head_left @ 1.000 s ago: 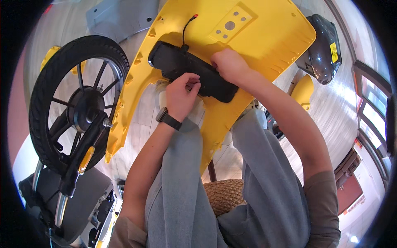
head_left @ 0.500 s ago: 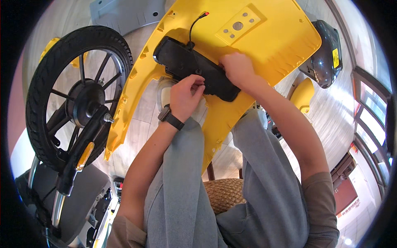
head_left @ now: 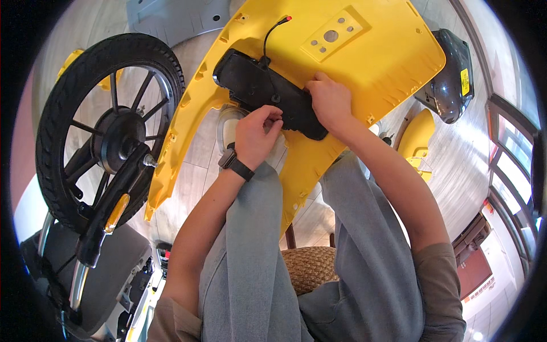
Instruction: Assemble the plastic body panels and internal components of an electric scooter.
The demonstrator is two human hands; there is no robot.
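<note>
A large yellow plastic body panel [head_left: 393, 57], inner side up, lies across my knees. On it rests a long black lamp-like housing [head_left: 245, 74], slanting down to the right. A black cable [head_left: 266, 43] with a red-tipped connector runs from its middle onto the panel. My right hand [head_left: 331, 104] is closed at the housing's far right edge, fingers curled against it. Beside the near edge, my left hand [head_left: 257, 135] pinches thumb and fingers together. Whatever lies between those fingertips is too small to make out. The left wrist wears a dark watch [head_left: 229, 159].
A spoked wheel with a black tyre [head_left: 48, 125] and its fork [head_left: 111, 196] stands at the left. Behind it is a grey panel [head_left: 176, 20]. At the right lie a glossy black part [head_left: 448, 85] and a small yellow piece [head_left: 417, 134] on the floor. A woven seat [head_left: 309, 268] shows between my legs.
The right hand has shifted slightly nearer along the housing's edge, its fingers curled tighter. My left hand keeps its pinch almost in place. The whole view has shifted a little.
</note>
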